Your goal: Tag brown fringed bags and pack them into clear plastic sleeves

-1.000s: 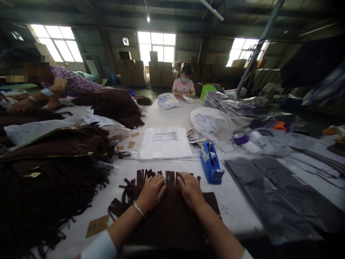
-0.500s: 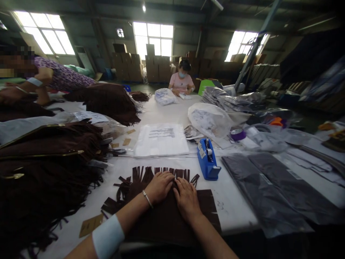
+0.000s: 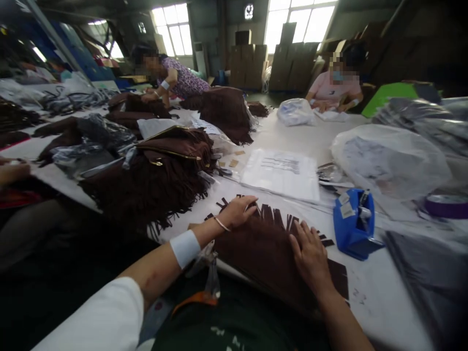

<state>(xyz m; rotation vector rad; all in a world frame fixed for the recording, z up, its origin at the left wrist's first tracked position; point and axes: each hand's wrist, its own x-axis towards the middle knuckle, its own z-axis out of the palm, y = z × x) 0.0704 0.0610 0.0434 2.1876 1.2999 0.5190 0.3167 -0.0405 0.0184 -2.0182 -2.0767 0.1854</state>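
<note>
Head view: a flat piece of brown fringed suede [image 3: 266,248] lies on the white table [image 3: 369,297] right in front of the person, its cut strips pointing away toward the far side. Both hands rest on it, neither one grasping. At the piece's far left corner the left hand [image 3: 237,212] lies with fingers loosely curled over the fringe strips, a thin bangle at the wrist and a white band on the forearm. Toward the piece's right side the right hand [image 3: 310,256] presses flat and open, fingers spread toward the fringe. Just right of the suede piece stands a blue tape dispenser [image 3: 353,224]. Beyond the fringe, farther up the table, lies a flat clear plastic bag [image 3: 281,173] with printed lines. Left of the suede piece sits a heap of brown fringed bags [image 3: 157,175] with gold trim. Right of the clear bag and beyond the dispenser bulges a large white plastic sack [image 3: 391,158]. At the table's far end two other people [image 3: 334,85] work, well apart from the suede piece.
</note>
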